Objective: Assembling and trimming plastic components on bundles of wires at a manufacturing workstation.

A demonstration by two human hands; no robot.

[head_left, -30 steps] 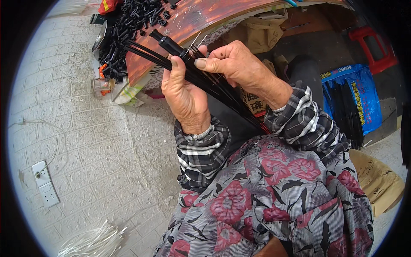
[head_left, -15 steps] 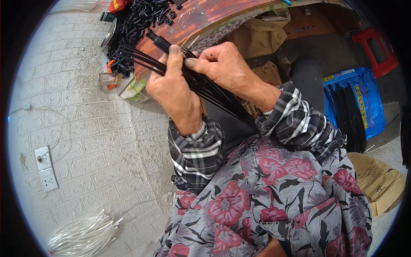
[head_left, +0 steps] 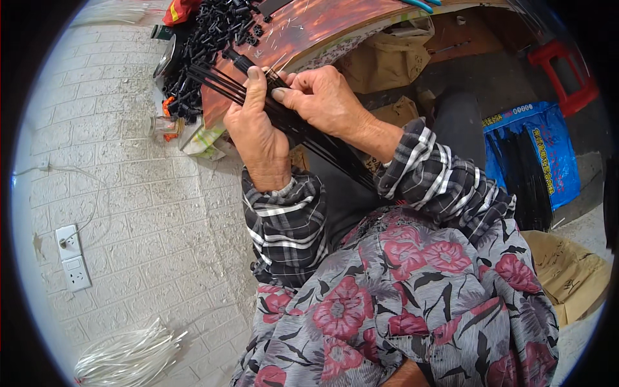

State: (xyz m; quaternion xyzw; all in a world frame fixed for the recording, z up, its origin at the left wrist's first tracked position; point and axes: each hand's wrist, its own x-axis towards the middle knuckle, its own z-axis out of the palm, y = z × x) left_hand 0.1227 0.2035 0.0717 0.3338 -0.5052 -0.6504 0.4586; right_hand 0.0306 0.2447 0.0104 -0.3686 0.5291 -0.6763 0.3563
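Observation:
A bundle of thin black rods (head_left: 334, 157) runs slantwise over my lap, its loose ends fanning out past my left thumb. My left hand (head_left: 259, 145) is wrapped round the bundle near its upper end, thumb on top. Beyond the thumb sticks out a black cylindrical plastic piece (head_left: 241, 62), lined up with the rods. My right hand (head_left: 330, 102) is closed beside it, thumb and finger pinching at the rods just below that piece. Exactly what lies between those fingertips is hidden.
Small black plastic parts (head_left: 209, 35) are heaped on the reddish table (head_left: 309, 29), with a blue-handled tool (head_left: 419, 5) at its edge. More black rods (head_left: 523, 171) lie on a blue bag (head_left: 567, 168) at right, near a red stool (head_left: 567, 77). White strands (head_left: 132, 355) lie lower left.
Both hands and the bundle have shifted slightly left in the picture. The right thumb stays pressed at the rods. More of the blue-handled tool shows at the top.

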